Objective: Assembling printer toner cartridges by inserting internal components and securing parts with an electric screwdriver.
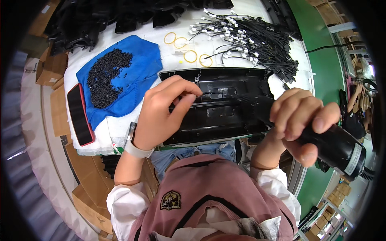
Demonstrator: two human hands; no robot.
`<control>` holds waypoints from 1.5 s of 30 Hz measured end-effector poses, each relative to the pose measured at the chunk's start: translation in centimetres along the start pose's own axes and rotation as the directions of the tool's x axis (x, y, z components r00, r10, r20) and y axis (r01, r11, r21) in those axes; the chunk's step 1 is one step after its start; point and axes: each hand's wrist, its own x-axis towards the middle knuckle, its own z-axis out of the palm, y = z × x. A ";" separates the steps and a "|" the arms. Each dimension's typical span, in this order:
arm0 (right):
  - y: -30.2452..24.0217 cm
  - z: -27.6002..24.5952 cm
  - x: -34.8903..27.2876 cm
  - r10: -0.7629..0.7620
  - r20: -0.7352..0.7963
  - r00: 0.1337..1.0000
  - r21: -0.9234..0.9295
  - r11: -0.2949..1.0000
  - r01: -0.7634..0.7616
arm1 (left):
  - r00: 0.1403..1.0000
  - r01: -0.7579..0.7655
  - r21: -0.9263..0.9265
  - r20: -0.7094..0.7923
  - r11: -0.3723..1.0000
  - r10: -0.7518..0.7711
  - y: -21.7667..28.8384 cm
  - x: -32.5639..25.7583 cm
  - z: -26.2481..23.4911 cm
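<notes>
My right hand (301, 120) is wrapped round a black electric screwdriver (339, 152), whose cable leaves the back end at the right. Its dark front end points left over a glossy black plastic housing (217, 124) and is hard to tell from it. The housing lies in front of me, with ribs, holes and a raised frame inside. My left hand (161, 110) is over its left side, thumb and fingers drawn together in a pinch near the upper left part. Whatever sits between those fingertips is too small to make out.
A blue cloth (140, 52) holds a heap of small black screws (102, 80), beside a red-edged phone (80, 114). Yellow rubber bands (190, 56) lie behind the housing. Black cables with white connectors (257, 44) are piled at the back right, black plastic parts (88, 28) at the back left.
</notes>
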 end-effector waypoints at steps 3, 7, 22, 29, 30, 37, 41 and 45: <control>0.0 -0.6 -0.2 0.069 0.117 0.991 0.025 0.997 -0.072 | 1.000 0.019 0.027 0.010 0.999 -0.020 0.1 0.0 0.0; 1.0 -0.4 -0.3 0.079 0.109 0.991 -0.101 0.992 -0.068 | 1.000 -0.008 0.050 0.024 0.999 0.006 0.0 0.1 0.0; 0.7 2.6 0.3 0.300 -0.014 0.954 -0.020 0.954 -0.300 | 0.997 0.051 0.030 0.054 0.998 -0.052 -0.6 0.0 0.2; 0.5 2.7 0.2 0.350 -0.061 0.935 -0.081 0.932 -0.354 | 0.997 0.060 0.015 0.056 0.998 -0.060 -0.7 0.2 0.3; 0.7 2.9 0.2 0.349 -0.069 0.935 -0.095 0.930 -0.354 | 0.997 0.060 0.001 0.050 0.998 -0.060 -0.9 0.1 0.4; 0.0 2.7 -0.4 0.313 -0.110 0.943 0.061 0.950 -0.308 | 0.998 0.050 -0.004 -0.026 0.999 -0.050 0.0 -0.2 0.2; -1.1 0.0 -0.3 0.016 -0.044 0.999 0.196 0.981 -0.007 | 0.993 0.109 -0.148 0.063 0.983 -0.101 2.0 -0.6 0.3; -2.0 -0.3 -0.9 -0.088 -0.131 0.987 0.246 0.962 0.118 | 0.975 0.185 -0.340 0.178 0.922 -0.130 3.0 -0.6 1.1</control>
